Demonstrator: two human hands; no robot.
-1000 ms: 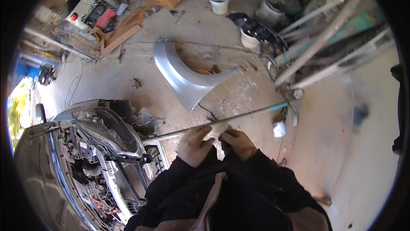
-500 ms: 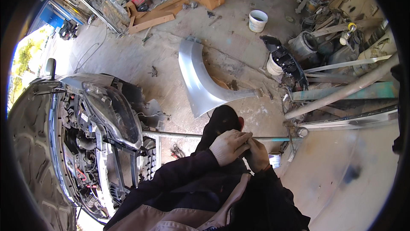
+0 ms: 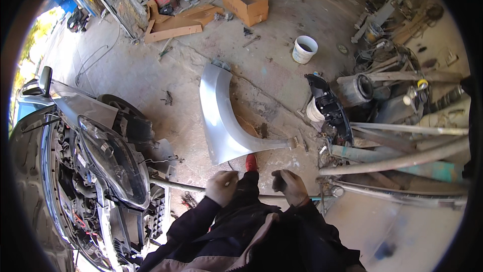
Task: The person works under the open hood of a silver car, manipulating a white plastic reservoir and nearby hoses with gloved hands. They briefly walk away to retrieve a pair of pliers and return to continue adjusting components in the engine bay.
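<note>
My left hand (image 3: 223, 188), in a pale glove, is held in front of my body with its fingers curled in. What it holds, if anything, is hidden. Apart from it, to the right, my right hand (image 3: 294, 187) is closed around a small dark thing (image 3: 278, 181) whose kind I cannot make out. Beyond both hands a silver car fender (image 3: 221, 116) lies on the floor, touched by neither. A red shoe (image 3: 251, 162) shows between the hands, by the fender's near edge.
At left stands a car with its hood up, its engine bay and headlight (image 3: 113, 159) exposed. A white bucket (image 3: 305, 50), a cardboard box (image 3: 245, 4) and flattened cardboard (image 3: 176, 28) lie farther off. At right are a black headlight housing (image 3: 329, 106), pipes (image 3: 397, 164) and a pale panel (image 3: 402, 237).
My hands were together in front of me; now they are apart, the left one farther left. The view has shifted, and the red shoe has come into sight.
</note>
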